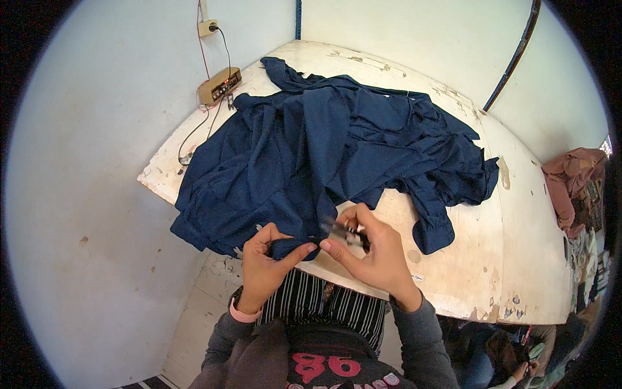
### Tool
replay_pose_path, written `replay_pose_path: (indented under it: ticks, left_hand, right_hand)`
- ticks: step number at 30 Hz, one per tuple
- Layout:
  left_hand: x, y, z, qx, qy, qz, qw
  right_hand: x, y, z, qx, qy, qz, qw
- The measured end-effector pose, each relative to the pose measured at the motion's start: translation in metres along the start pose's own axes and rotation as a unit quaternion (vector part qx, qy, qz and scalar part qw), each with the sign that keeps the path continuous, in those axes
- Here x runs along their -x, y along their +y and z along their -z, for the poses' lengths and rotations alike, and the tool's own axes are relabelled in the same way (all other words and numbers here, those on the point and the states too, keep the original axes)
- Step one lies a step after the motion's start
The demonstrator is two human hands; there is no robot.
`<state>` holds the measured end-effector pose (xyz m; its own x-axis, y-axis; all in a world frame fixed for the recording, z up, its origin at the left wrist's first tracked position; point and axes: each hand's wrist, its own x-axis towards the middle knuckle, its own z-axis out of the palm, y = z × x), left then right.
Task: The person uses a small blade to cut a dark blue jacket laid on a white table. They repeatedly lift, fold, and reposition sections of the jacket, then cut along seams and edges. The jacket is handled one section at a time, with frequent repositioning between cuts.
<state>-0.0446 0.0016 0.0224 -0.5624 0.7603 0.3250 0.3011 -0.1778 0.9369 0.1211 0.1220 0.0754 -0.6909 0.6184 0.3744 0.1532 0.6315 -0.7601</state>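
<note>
A navy blue garment (pixel 363 136), long-sleeved and crumpled, is spread over the pale worktop. At the near edge my left hand (pixel 262 259) pinches a folded bit of its cloth between thumb and fingers. Close on its right, my right hand (pixel 379 253) is closed round a pair of small thread snips (pixel 350 233). Their blades are smeared by motion and point toward the cloth by my left thumb. My right thumb tip is beside the pinched cloth. A cuffed sleeve (pixel 433 228) lies on the table, to the right of my right hand.
The worn worktop (pixel 466 279) has chipped edges. A brown radio-like box (pixel 220 86) with cables sits at its left edge, below a wall socket (pixel 208 28). Reddish-brown cloth (pixel 570 185) hangs at the far right. Another person's hand (pixel 523 371) shows at lower right.
</note>
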Motion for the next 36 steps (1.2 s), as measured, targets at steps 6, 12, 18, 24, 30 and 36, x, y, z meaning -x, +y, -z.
replay_pose_path:
  ticks: [6, 12, 18, 24, 30, 36]
  left_hand:
    - [0.005, 0.006, -0.007, -0.015, 0.009, 0.002, 1.000]
    - [0.008, 0.006, -0.009, -0.048, 0.011, -0.027, 0.998]
    - [0.021, 0.007, -0.002, -0.059, -0.048, -0.060, 0.995]
    - [0.037, -0.008, -0.025, -0.143, 0.000, -0.130, 0.981]
    - [0.030, -0.071, 0.038, -0.341, 0.208, -0.067, 0.914]
    - [0.020, -0.079, 0.133, -0.416, 0.315, -0.029, 0.853]
  right_hand:
    - [0.015, 0.000, -0.008, 0.018, -0.035, -0.057, 0.998]
    - [0.015, -0.009, -0.011, 0.016, -0.020, -0.029, 0.999]
    - [-0.023, 0.055, 0.014, -0.121, -0.118, 0.037, 0.985]
    - [-0.072, 0.099, -0.025, 0.055, 0.036, 0.076, 0.995]
    - [-0.081, 0.066, 0.029, -0.013, 0.313, 0.164, 0.935]
    - [-0.020, 0.063, 0.148, 0.150, 0.533, 0.149, 0.819]
